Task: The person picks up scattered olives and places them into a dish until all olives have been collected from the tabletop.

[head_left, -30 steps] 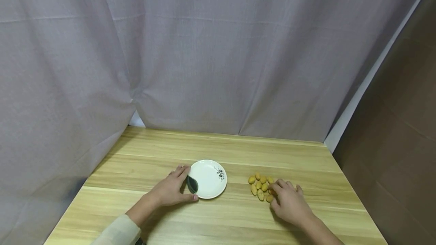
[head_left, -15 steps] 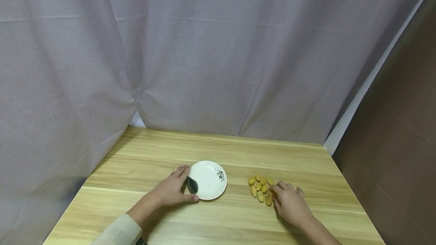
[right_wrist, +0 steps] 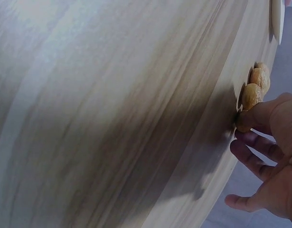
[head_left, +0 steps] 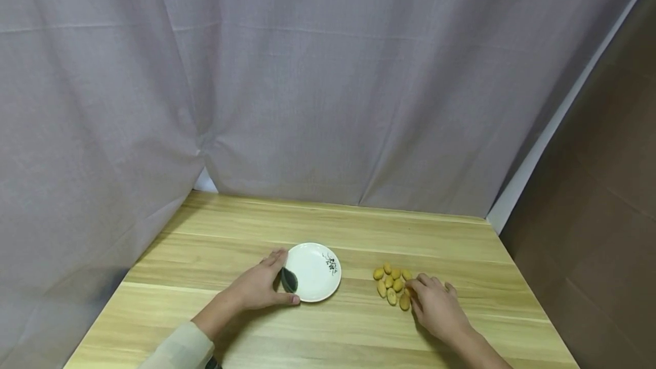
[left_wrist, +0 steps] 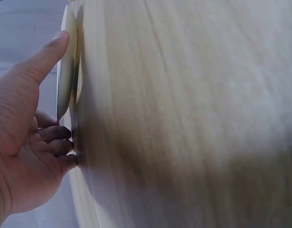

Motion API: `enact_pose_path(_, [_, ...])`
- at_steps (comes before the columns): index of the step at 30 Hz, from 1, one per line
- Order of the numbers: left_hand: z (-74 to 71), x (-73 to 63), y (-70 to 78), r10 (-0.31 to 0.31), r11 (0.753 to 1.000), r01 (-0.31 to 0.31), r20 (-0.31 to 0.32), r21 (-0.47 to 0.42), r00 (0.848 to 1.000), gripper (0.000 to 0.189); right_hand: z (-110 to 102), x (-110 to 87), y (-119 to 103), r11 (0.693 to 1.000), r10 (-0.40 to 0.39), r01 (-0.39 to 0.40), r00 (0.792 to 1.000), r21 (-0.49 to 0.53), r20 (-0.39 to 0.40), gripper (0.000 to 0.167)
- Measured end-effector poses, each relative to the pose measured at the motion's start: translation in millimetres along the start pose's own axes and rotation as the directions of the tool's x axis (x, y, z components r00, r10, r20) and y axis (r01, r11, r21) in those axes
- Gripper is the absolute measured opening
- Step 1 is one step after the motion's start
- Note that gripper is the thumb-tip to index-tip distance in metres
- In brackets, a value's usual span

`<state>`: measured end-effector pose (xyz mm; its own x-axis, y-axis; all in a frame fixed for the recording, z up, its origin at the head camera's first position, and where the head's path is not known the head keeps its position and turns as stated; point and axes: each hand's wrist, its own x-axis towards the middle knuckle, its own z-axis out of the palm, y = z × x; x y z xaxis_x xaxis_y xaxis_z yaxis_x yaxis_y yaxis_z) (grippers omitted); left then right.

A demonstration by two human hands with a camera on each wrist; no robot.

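In the head view my left hand (head_left: 260, 285) holds the left rim of a small white plate (head_left: 318, 273) with a dark leaf patch and a black floral print. The left wrist view shows the thumb on the edge of the plate (left_wrist: 67, 71), the other fingers bent beside it. My right hand (head_left: 435, 305) is at the right side of a cluster of small yellow oval fruits (head_left: 392, 296). Its thumb and index finger pinch one wrinkled yellow fruit (right_wrist: 243, 127) low at the tabletop in the right wrist view; the remaining fingers are spread apart.
Beneath everything is a light wood-grain table (head_left: 318, 335). A grey curtain (head_left: 328, 101) hangs behind it and at the left. At the right stands a brown panel (head_left: 594, 215). Bare wood lies between plate and fruits.
The right thumb has drawn in toward the index finger, and the nearest fruit shows more fully beside it. The left hand and plate keep their places.
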<state>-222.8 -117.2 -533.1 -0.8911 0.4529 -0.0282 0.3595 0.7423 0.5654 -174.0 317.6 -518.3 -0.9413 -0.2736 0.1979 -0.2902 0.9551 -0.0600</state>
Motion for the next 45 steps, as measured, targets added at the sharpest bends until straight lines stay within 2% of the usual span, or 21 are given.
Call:
enact_pose_path(5, [0.7,0.5,-0.8,0.003,1.0,-0.003,-0.004,0.006,1.0,0.127,-2.0,-0.1,1.9,1.0,0.01,-0.01,1.0,0.005,0.003,0.027])
enact_pose_path(13, [1.4,3.4,-1.0,0.002,1.0,-0.002,-0.002,0.005,1.0,0.128,-12.3,7.4,1.3,1.0,-0.017,0.018,0.997,0.02,-0.07,0.027])
enact_pose_path(27, [-1.8,7.6,0.9,-0.005,1.0,0.004,0.009,0.014,1.0,0.128,-18.4,28.7,-20.3,0.994,-0.075,0.086,0.987,0.07,-0.143,0.027])
enact_pose_path(39, [0.5,10.4,-0.6,-0.014,1.0,0.014,0.019,0.019,1.0,0.128,-15.3,43.3,-43.2,0.987,-0.109,0.123,0.985,0.106,-0.134,0.028])
enact_pose_path(45, [-2.0,9.6,1.4,-0.004,1.0,0.004,0.021,0.018,1.0,0.127,-14.4,50.4,-55.3,0.982,-0.097,0.116,0.987,0.147,-0.13,0.028])
